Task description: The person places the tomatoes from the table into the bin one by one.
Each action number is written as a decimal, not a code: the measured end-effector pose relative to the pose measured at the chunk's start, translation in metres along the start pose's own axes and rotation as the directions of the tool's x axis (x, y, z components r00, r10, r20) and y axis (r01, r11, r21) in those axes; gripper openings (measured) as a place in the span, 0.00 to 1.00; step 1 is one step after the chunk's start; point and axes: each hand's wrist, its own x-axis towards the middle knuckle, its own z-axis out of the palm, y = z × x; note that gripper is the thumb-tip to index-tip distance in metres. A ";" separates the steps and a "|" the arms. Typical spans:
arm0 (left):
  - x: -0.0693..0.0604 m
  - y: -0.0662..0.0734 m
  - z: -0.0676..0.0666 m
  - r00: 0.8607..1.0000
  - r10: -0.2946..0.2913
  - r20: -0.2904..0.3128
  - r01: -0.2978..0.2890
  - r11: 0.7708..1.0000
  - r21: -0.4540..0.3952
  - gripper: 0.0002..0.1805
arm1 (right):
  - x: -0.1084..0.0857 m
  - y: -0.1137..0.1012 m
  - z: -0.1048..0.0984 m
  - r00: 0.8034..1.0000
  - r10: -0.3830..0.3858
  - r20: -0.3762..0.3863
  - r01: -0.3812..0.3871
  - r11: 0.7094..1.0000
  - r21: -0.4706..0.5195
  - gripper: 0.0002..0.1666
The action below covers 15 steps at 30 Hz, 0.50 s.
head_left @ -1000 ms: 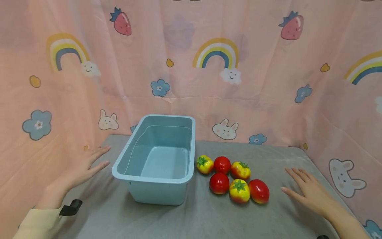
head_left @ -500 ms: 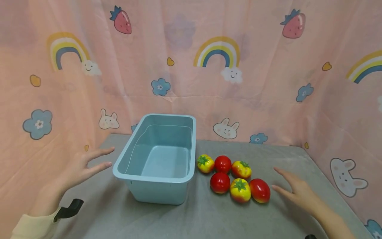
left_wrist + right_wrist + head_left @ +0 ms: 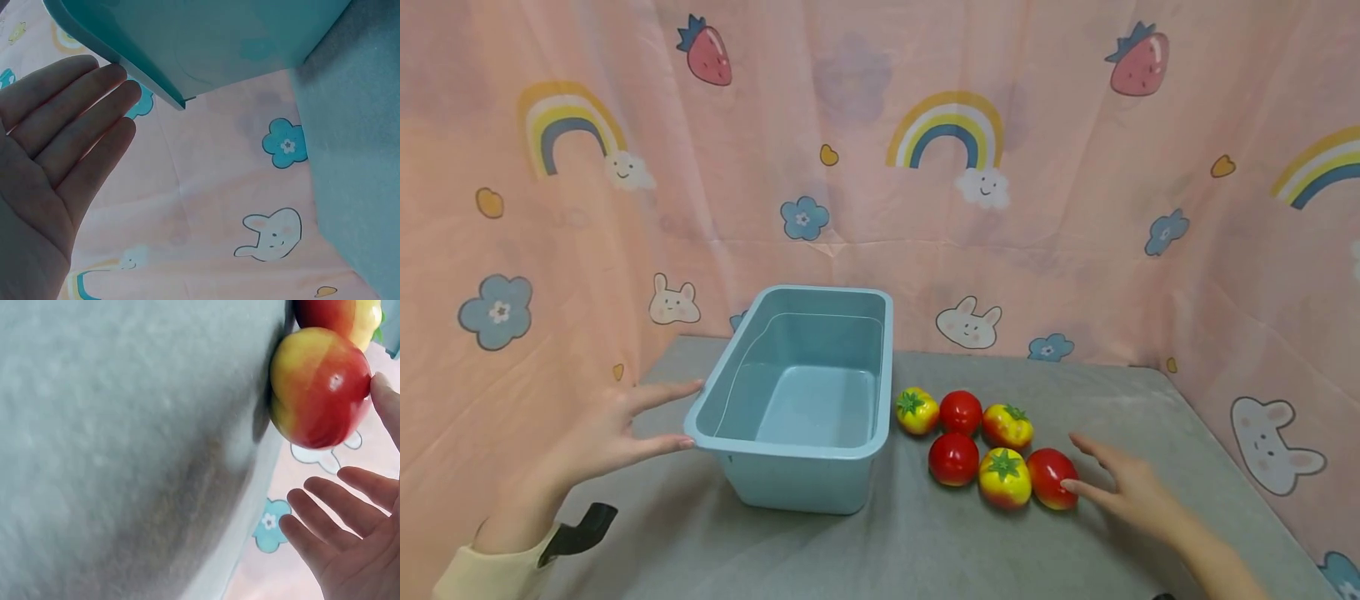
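Observation:
A light blue plastic bin (image 3: pixel 805 452) stands on the grey table, its inside bottom showing. My left hand (image 3: pixel 591 437) is at the bin's left rim, thumb and fingers straight and spread apart. In the left wrist view, the fingertips of that hand (image 3: pixel 56 137) lie at or just beside the rim; contact is hard to tell. To the right of the bin, my right hand (image 3: pixel 1131 492) reaches a red toy tomato (image 3: pixel 1049 473), the rightmost one. Its thumb tip is at the tomato's surface, while the other fingers stay spread and off it, as the right wrist view shows.
Several more toy tomatoes sit close together between bin and right hand: a yellow one with a green top (image 3: pixel 1003 481), a red one (image 3: pixel 953 459) and others behind. A pink patterned curtain (image 3: pixel 865 250) hangs behind the grey table (image 3: pixel 925 550).
My left hand has moved right to the bin's rim. The right hand has moved left, up to the rightmost toy tomato. Bin and tomatoes stay where they were.

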 end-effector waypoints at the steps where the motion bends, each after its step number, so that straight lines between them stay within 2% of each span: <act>1: 0.000 0.001 0.000 1.000 0.009 -0.005 -0.009 1.000 -0.004 0.35 | 0.000 0.000 0.001 1.000 0.001 0.007 -0.001 1.000 0.006 0.45; 6: 0.002 0.004 0.000 1.000 0.028 -0.014 -0.027 0.999 0.022 0.35 | 0.000 -0.003 0.006 0.999 0.001 0.039 -0.003 0.999 0.044 0.45; 15: 0.002 0.004 0.000 1.000 -0.016 0.014 0.016 1.000 0.014 0.34 | -0.001 -0.006 0.014 0.998 -0.069 0.013 0.067 0.991 0.118 0.43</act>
